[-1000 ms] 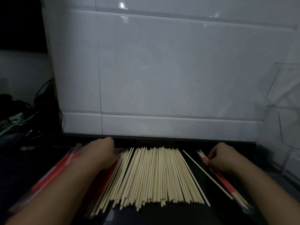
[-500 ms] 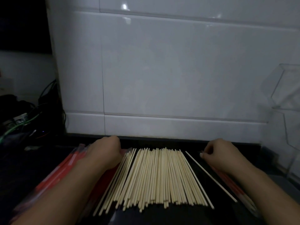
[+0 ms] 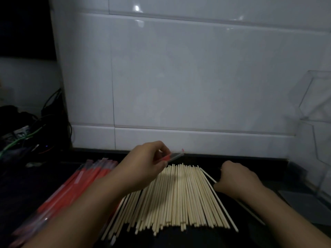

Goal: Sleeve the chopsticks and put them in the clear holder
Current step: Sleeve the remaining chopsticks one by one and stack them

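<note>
Above the chopsticks [image 3: 179,197], our left hand [image 3: 146,163] pinches 1 sleeve [image 3: 174,156]; right hand [image 3: 236,181] grips 1 stick [image 3: 250,209]. Holder [image 3: 315,122] stands far right. We should square the sleeve's mouth, feed tips in straight.

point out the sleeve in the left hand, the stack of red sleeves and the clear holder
sleeve [image 3: 174,156], head view, clear tip
stack of red sleeves [image 3: 89,174], head view, upper red part
clear holder [image 3: 320,97], head view, upper wall

Looks like a dim kitchen or restaurant prep counter. Glossy white wall tiles [image 3: 197,77] at twelve o'clock above a black worktop [image 3: 206,158]. Tangled cables [image 3: 26,136] at nine o'clock.
</note>
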Motion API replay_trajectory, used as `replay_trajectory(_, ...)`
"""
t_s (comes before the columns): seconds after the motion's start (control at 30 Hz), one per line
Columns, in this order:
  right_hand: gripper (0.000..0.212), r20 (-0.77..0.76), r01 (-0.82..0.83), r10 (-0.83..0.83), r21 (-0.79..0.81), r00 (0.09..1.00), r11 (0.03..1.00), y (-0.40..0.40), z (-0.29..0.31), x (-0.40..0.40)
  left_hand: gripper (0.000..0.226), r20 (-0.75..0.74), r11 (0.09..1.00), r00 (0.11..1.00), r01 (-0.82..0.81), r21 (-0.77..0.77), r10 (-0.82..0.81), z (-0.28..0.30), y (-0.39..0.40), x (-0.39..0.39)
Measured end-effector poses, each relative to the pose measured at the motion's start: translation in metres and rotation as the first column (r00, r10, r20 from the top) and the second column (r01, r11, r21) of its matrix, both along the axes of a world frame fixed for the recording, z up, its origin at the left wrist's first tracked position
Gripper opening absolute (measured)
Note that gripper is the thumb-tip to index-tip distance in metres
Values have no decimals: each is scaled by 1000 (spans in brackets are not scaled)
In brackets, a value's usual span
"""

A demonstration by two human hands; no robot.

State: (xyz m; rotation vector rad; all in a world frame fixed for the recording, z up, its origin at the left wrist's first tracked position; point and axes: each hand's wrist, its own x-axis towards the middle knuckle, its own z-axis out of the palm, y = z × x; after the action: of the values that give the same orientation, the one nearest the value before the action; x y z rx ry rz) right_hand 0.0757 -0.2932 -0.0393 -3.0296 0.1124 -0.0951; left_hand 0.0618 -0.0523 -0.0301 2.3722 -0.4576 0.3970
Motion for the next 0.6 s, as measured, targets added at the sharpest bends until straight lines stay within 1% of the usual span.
replay_trajectory(0.03,21,19,22,-22,15,1000,1000,-2,2,-1,15,-17,1000,1000,8,-7,-8,0,1,1)
replay_trajectory(0.07,22,71,35,-39,51,997,998,-5,5,-2,15,-30,1000,999,13,-19,-13,0,1,1)
replay_trajectory(0.1,21,137,43,-59,119,989,992,-7,7,-2,13,-38,999,999,16,-36,-17,0,2,1)
replay_trajectory(0.13,18,233,9,-61,219,971,976,-10,9,-3,11,-43,998,999,20,-53,-23,1,2,1)
replay_trajectory(0.17,10,325,-60,-62,353,944,934,-11,11,-4,9,-44,997,999,25,-68,-28,2,3,0)
replay_trajectory(0.2,3,411,-163,-66,498,909,852,-10,14,-6,8,-41,996,999,29,-80,-32,2,3,0)
replay_trajectory(0.23,13,466,-258,-87,625,880,737,-8,17,-10,7,-35,996,999,33,-88,-36,2,3,0)
replay_trajectory(0.27,20,486,-330,-107,723,868,607,-5,20,-14,7,-27,995,999,39,-96,-42,3,2,0)
replay_trajectory(0.3,22,477,-371,-132,804,869,465,-2,23,-17,7,-22,993,998,48,-105,-51,4,2,0)
replay_trajectory(0.37,24,385,-359,-150,917,910,176,6,28,-22,8,-21,987,997,71,-145,-75,5,3,-1)
replay_trajectory(0.4,25,339,-337,-135,941,931,33,11,30,-25,9,-26,982,996,81,-171,-87,7,3,-2)
replay_trajectory(0.43,24,318,-328,-121,941,940,-82,13,30,-25,10,-33,977,995,90,-193,-98,8,4,-2)
replay_trajectory(0.47,23,312,-326,-108,933,944,-152,16,31,-27,10,-39,973,993,98,-210,-108,9,4,-3)
replay_trajectory(0.5,21,315,-329,-101,926,944,-186,18,30,-27,10,-44,970,992,104,-221,-117,10,4,-3)
replay_trajectory(0.57,14,317,-334,-112,921,942,-202,20,28,-29,11,-56,968,990,114,-225,-130,11,4,-5)
replay_trajectory(0.6,15,319,-338,-122,920,940,-198,22,28,-30,11,-63,967,989,117,-227,-134,11,3,-5)
